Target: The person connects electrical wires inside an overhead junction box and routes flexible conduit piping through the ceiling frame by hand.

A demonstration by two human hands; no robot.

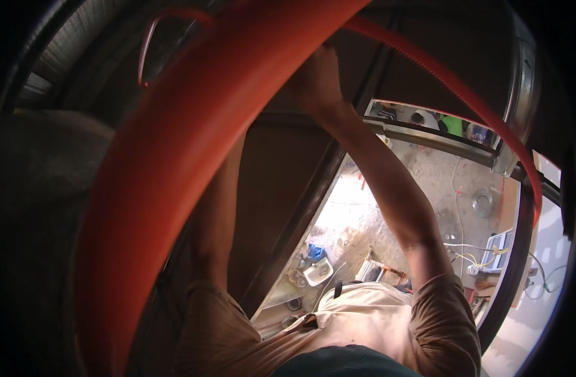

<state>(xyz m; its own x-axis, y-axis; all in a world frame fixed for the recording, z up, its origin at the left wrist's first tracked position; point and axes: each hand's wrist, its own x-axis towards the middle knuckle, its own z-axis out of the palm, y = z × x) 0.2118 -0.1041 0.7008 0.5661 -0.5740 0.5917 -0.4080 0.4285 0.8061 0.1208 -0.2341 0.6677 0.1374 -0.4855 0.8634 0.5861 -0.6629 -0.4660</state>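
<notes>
A thick orange tube [137,207] runs diagonally very close to me, softly blurred. My left forearm rises behind it, and my left hand is hidden there. My right hand [319,78] is raised at the tube's upper right edge, its fingers mostly hidden in shadow and behind the tube, so I cannot tell what it holds. A thinner orange corrugated conduit [476,107] curves from the top across to the right. Dark panels [282,163] in metal framing [432,135] lie behind my arms.
Through openings in the framing, far below, show a concrete floor [432,169], a white basin [317,271], a blue object [314,252], a step ladder [370,270], cables and a coil [483,202]. People [424,120] appear in the narrow opening. A pale wall [546,314] is right.
</notes>
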